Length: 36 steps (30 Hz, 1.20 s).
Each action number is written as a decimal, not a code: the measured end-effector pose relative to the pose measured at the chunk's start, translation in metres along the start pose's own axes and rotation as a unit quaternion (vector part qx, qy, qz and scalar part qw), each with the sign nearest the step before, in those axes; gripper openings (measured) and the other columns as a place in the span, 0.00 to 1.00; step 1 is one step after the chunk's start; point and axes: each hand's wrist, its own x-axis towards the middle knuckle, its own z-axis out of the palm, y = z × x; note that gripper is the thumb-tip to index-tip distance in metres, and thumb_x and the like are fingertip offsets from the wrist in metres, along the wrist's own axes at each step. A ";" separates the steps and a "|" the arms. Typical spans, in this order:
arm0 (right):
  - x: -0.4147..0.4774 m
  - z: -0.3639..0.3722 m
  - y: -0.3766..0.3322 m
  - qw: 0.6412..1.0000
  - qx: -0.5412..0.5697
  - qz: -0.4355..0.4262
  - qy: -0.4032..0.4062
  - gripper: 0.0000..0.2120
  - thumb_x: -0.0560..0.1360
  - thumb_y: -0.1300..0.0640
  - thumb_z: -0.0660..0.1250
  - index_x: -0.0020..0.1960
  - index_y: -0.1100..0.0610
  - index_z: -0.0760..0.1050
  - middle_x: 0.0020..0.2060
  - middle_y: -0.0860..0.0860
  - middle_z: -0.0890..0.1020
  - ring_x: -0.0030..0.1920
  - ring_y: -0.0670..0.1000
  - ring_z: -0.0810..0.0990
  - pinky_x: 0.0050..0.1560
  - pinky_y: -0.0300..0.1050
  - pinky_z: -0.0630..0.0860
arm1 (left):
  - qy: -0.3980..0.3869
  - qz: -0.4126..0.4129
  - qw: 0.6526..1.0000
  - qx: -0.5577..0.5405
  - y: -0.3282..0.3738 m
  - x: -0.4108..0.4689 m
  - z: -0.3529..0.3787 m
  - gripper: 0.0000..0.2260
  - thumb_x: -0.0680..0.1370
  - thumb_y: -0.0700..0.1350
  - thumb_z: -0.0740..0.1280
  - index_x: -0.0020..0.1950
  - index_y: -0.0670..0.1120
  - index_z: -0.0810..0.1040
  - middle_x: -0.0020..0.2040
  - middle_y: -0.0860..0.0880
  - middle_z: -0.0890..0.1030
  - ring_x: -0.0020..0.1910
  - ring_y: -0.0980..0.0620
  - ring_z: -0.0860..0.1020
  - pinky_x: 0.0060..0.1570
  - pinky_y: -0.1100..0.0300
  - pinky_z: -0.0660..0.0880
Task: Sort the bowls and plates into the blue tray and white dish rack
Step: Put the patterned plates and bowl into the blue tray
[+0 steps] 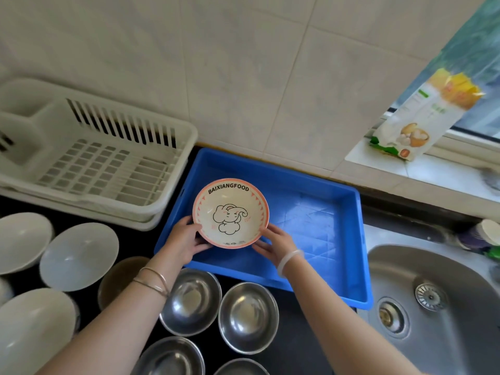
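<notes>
"BAIXIANGFOOD" printed inside rim of elephant bowl [230, 213]; print on food packet [422, 115] unreadable.

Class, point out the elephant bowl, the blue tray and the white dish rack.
elephant bowl [230, 213]: head view, on the elephant drawing inside.
blue tray [319, 212]: head view, on its bare floor.
white dish rack [108, 169]: head view, on its slotted floor.

Cream bowl [230, 213], pink rim, black elephant outline, over blue tray [324, 212]; white dish rack [108, 163] left of tray.
</notes>
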 end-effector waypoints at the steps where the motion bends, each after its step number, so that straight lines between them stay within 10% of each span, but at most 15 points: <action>1: -0.003 -0.001 0.005 1.000 0.016 0.004 -0.012 0.17 0.76 0.61 0.66 0.64 0.57 0.71 0.47 0.54 0.82 0.42 0.56 0.84 0.38 0.43 0.82 | -0.005 -0.007 1.000 -0.005 -0.001 -0.001 0.000 0.22 0.78 0.31 0.57 0.71 0.44 0.63 0.59 0.40 0.74 0.52 0.39 0.76 0.48 0.44 0.75; 25: 0.018 0.046 -0.011 0.993 0.103 -0.035 0.037 0.17 0.76 0.66 0.63 0.64 0.59 0.69 0.61 0.63 0.77 0.46 0.60 0.81 0.32 0.39 0.81 | 0.040 0.060 0.988 -0.136 0.004 0.017 0.018 0.16 0.79 0.37 0.61 0.67 0.43 0.71 0.58 0.42 0.78 0.54 0.44 0.79 0.48 0.54 0.77; 36: 0.021 0.039 -0.008 0.998 -0.047 -0.040 -0.004 0.20 0.79 0.55 0.61 0.71 0.53 0.65 0.61 0.54 0.76 0.52 0.55 0.79 0.53 0.47 0.77 | 0.074 0.113 0.987 -0.086 -0.005 0.003 0.029 0.18 0.78 0.34 0.62 0.68 0.44 0.71 0.65 0.44 0.76 0.61 0.49 0.74 0.55 0.59 0.73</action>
